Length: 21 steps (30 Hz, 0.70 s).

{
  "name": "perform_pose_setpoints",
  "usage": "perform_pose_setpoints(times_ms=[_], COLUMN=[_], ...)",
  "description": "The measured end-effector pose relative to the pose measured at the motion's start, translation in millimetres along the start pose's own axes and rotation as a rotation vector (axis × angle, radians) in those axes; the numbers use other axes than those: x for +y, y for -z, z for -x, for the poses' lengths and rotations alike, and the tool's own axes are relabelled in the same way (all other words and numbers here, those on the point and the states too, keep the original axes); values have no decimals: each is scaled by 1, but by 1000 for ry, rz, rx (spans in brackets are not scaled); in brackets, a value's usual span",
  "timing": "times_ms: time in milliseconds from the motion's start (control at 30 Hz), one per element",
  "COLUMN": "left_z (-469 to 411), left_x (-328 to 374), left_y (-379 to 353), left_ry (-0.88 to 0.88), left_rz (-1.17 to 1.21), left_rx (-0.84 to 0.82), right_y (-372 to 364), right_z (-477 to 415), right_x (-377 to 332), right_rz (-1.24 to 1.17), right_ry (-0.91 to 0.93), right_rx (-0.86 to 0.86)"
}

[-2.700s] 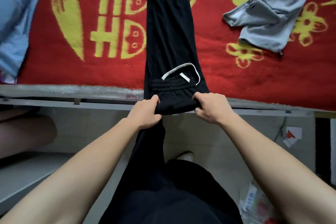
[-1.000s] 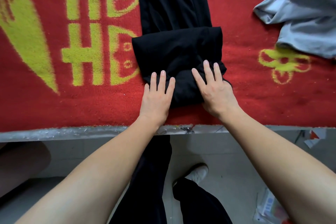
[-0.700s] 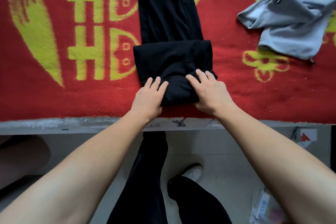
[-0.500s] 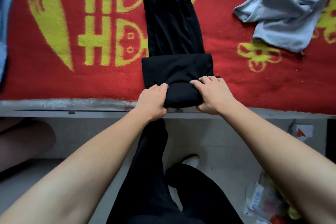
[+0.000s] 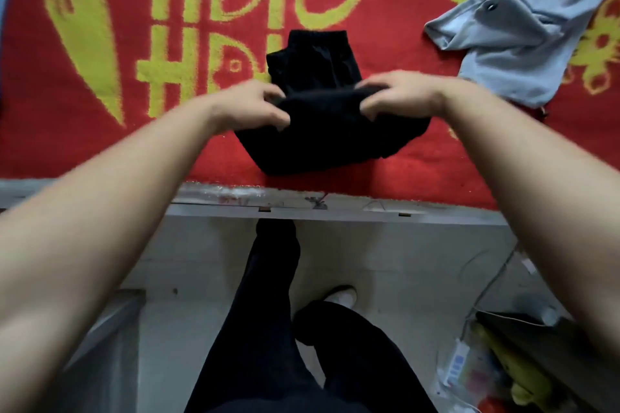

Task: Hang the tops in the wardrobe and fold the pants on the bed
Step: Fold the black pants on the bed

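Now both hands are on the black pants. The left hand pinches the left end of a raised fold, fingers curled round the cloth, and the right hand grips the right end the same way. Between them the fold stands lifted above the bundle, which lies on the red blanket near the bed's front edge. Beyond the hands, the far end of the pants lies flat on the yellow pattern. A grey top sits crumpled well off to the right. Below, a white shoe stands on the floor. Blur softens the fingers.
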<state>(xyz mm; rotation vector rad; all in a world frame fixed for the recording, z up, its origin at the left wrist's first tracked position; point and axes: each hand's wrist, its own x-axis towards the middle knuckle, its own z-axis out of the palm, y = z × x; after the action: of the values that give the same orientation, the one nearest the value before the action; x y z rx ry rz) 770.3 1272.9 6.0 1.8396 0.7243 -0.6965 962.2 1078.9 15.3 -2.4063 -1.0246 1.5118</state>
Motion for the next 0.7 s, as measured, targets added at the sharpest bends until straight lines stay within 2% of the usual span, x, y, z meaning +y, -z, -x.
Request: perform_pose_setpoints(times_ms=[67, 133, 200, 233, 300, 400, 467, 567, 700], left_z=[-29, -56, -71, -74, -75, -76, -90, -120, -153], left_x=[-3, -11, -21, -25, -32, -45, -53, -67, -92], left_y=[26, 41, 40, 33, 9, -31, -48, -49, -43], left_ry=[-28, -8, 63, 61, -57, -273, -252, -119, -136], left_rz=[102, 114, -24, -108, -269, -644, -748, -740, -741], left_rx=[230, 583, 837, 878, 823, 586, 507, 510, 505], right_y=[22, 30, 21, 10, -18, -62, -80, -88, -92], right_z=[-33, -62, -80, -84, -84, -76, -79, -105, -153], right_x=[0, 5, 10, 13, 15, 19, 22, 24, 30], right_rz=[-147, -207, -208, -204, -144, 160, 318, 402, 436], right_ry=[11, -44, -140, -164, -137, -27, 22, -5, -100], right_rx=[212, 471, 600, 605, 571, 593, 626, 661, 576])
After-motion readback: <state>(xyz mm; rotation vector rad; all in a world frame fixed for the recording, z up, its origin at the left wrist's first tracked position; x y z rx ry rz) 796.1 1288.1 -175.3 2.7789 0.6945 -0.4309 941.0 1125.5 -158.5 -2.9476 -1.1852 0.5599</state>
